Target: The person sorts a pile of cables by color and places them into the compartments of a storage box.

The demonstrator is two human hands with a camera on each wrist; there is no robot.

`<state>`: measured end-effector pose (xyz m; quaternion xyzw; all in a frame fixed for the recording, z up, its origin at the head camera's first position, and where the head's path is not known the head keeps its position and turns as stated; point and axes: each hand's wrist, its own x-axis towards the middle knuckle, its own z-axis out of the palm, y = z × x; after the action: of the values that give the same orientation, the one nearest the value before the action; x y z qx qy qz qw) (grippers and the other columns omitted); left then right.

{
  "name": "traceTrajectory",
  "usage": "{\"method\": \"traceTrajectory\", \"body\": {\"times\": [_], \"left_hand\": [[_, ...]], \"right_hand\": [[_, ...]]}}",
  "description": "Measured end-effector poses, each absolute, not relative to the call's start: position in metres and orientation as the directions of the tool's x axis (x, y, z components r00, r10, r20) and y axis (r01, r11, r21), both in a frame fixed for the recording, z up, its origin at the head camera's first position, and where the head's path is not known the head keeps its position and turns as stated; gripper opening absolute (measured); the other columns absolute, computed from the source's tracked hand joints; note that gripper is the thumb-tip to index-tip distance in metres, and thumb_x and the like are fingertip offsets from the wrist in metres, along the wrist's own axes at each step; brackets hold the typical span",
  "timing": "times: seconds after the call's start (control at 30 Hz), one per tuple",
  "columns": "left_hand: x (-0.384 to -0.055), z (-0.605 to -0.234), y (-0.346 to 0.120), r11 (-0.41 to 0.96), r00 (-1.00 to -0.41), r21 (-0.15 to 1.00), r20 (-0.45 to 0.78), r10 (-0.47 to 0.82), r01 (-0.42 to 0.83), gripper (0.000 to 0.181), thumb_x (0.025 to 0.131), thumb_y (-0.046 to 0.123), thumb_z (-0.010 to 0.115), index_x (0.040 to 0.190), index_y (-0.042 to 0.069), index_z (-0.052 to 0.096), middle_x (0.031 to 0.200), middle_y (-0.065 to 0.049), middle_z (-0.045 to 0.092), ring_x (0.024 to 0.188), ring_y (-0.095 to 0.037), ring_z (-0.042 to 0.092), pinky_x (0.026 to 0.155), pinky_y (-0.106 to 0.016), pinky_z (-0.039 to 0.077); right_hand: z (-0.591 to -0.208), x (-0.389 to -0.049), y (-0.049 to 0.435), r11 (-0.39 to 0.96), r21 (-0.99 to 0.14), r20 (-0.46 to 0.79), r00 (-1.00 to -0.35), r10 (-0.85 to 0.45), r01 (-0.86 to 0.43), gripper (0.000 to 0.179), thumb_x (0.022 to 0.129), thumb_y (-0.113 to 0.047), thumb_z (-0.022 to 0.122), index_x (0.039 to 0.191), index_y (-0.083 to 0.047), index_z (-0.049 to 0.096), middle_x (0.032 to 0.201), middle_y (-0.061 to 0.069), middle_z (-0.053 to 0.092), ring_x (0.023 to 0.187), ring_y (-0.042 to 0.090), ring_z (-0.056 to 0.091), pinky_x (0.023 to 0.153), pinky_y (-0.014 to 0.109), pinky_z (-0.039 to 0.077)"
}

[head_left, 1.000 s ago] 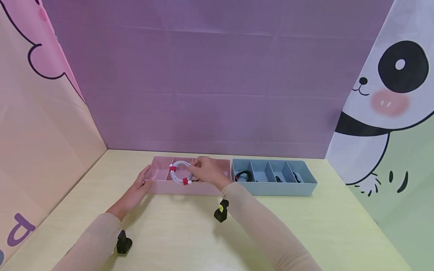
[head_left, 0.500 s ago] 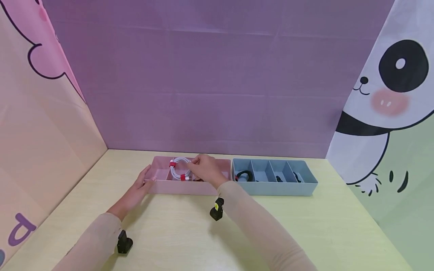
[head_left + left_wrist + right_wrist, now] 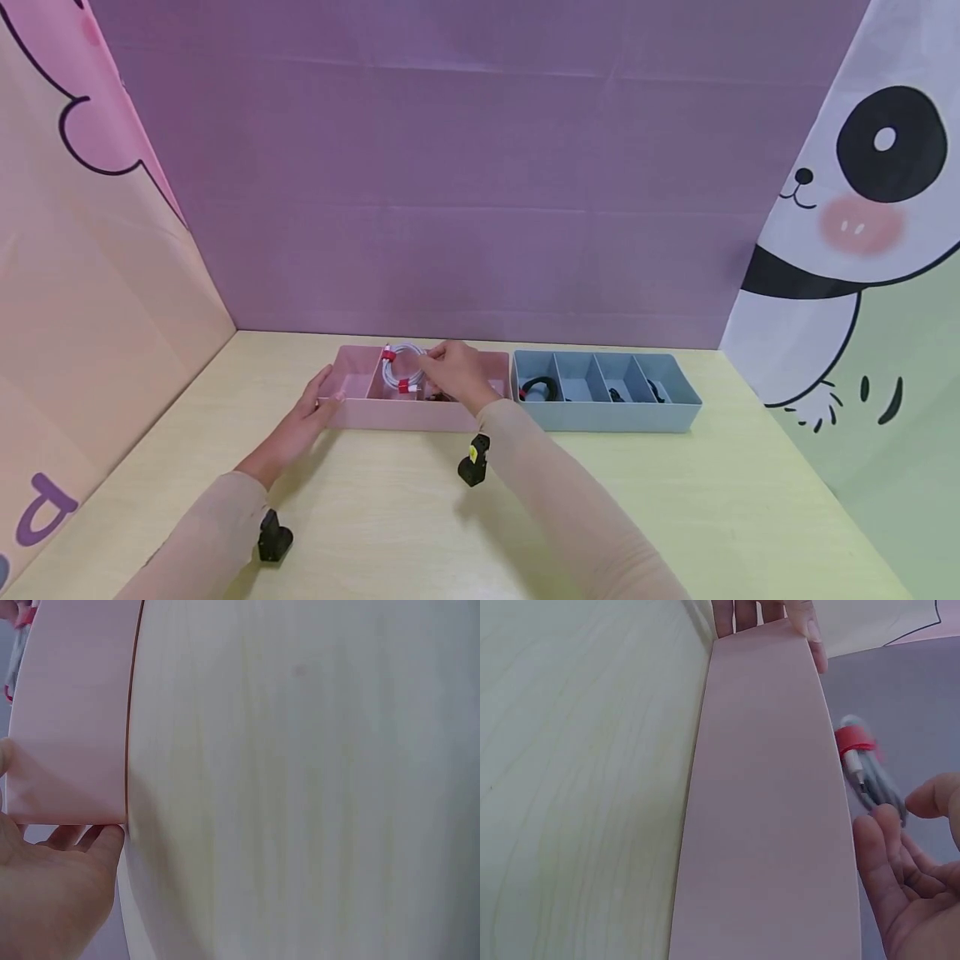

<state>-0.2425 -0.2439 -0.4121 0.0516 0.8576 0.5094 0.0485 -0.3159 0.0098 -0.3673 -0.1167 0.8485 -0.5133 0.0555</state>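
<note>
A coiled white charging cable (image 3: pixel 403 386) with red ties hangs just above a pink divided box (image 3: pixel 420 416), over its second compartment from the left. My right hand (image 3: pixel 459 373) pinches the coil's right side between thumb and fingers. In the right wrist view, the cable (image 3: pixel 881 784) is slightly blurred and shows a white plug end beside a red tie. At the box's left end, my left hand (image 3: pixel 306 417) grips the corner, thumb over the rim and fingers against the outer end wall. The left wrist view shows the left hand (image 3: pixel 56 892) at that end.
A blue divided box (image 3: pixel 607 419) stands right beside the pink one. It holds a black coiled cable (image 3: pixel 553 387) and small dark items, partly hidden. Something dark lies low in the pink box, near the right hand. A purple backdrop (image 3: pixel 480 208) rises behind both boxes.
The right hand has drawn the cable coil slightly up and back, then a little right, over the pink box's second compartment. The left hand stays at the box's left end.
</note>
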Motion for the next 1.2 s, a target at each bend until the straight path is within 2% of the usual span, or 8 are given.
{"method": "traceTrajectory", "body": {"times": [0.13, 0.43, 0.7, 0.9, 1.03, 1.2], "left_hand": [[-0.243, -0.413, -0.244, 0.47, -0.99, 0.881, -0.022, 0.14, 0.047, 0.076, 0.109, 0.042, 0.037, 0.161, 0.014, -0.01, 0.159, -0.035, 0.006, 0.145, -0.054, 0.01, 0.113, -0.071, 0.012], [-0.241, -0.411, -0.243, 0.464, -0.99, 0.884, -0.006, 0.139, 0.059, 0.075, 0.109, 0.04, 0.037, 0.16, 0.011, -0.009, 0.159, -0.035, 0.006, 0.145, -0.053, 0.011, 0.114, -0.069, 0.014], [-0.242, -0.412, -0.243, 0.452, -0.99, 0.89, -0.002, 0.142, 0.063, 0.075, 0.109, 0.04, 0.038, 0.16, 0.011, -0.008, 0.159, -0.036, 0.006, 0.144, -0.054, 0.012, 0.113, -0.069, 0.015], [-0.243, -0.41, -0.244, 0.451, -0.989, 0.889, 0.012, 0.144, 0.076, 0.074, 0.109, 0.038, 0.038, 0.16, 0.009, -0.007, 0.158, -0.036, 0.007, 0.144, -0.055, 0.014, 0.113, -0.068, 0.017], [-0.243, -0.41, -0.243, 0.452, -0.99, 0.889, 0.008, 0.144, 0.073, 0.075, 0.109, 0.038, 0.038, 0.16, 0.01, -0.008, 0.159, -0.035, 0.006, 0.144, -0.055, 0.013, 0.113, -0.068, 0.016], [-0.243, -0.411, -0.243, 0.453, -0.99, 0.889, 0.006, 0.142, 0.071, 0.075, 0.109, 0.04, 0.038, 0.161, 0.01, -0.008, 0.158, -0.036, 0.006, 0.144, -0.055, 0.013, 0.113, -0.068, 0.016]], "right_hand": [[-0.367, -0.316, 0.011, 0.421, -0.898, 0.005, -0.96, -0.28, -0.127, 0.033, 0.099, -0.027, 0.061, 0.117, 0.0, 0.065, 0.09, 0.014, 0.072, 0.083, 0.03, 0.072, 0.078, 0.04, 0.06], [-0.367, -0.315, 0.014, 0.469, -0.868, -0.002, -0.944, -0.33, -0.162, 0.034, 0.1, -0.028, 0.061, 0.12, -0.002, 0.065, 0.096, 0.017, 0.072, 0.084, 0.031, 0.07, 0.078, 0.04, 0.06], [-0.367, -0.311, 0.018, 0.501, -0.839, 0.022, -0.933, -0.36, -0.212, 0.028, 0.1, -0.028, 0.061, 0.115, -0.006, 0.067, 0.092, 0.001, 0.067, 0.082, 0.028, 0.069, 0.079, 0.041, 0.059], [-0.363, -0.307, 0.02, 0.506, -0.822, 0.045, -0.917, -0.397, -0.26, 0.025, 0.099, -0.027, 0.061, 0.111, -0.006, 0.067, 0.092, 0.0, 0.066, 0.083, 0.033, 0.068, 0.067, 0.029, 0.057], [-0.363, -0.307, 0.021, 0.526, -0.8, 0.061, -0.912, -0.406, -0.288, 0.023, 0.099, -0.027, 0.061, 0.11, -0.007, 0.068, 0.092, 0.0, 0.065, 0.077, 0.026, 0.066, 0.063, 0.026, 0.054], [-0.365, -0.306, 0.025, 0.552, -0.776, 0.08, -0.916, -0.394, -0.305, 0.022, 0.099, -0.027, 0.062, 0.11, -0.009, 0.069, 0.096, -0.001, 0.065, 0.076, 0.015, 0.061, 0.067, 0.026, 0.055]]}}
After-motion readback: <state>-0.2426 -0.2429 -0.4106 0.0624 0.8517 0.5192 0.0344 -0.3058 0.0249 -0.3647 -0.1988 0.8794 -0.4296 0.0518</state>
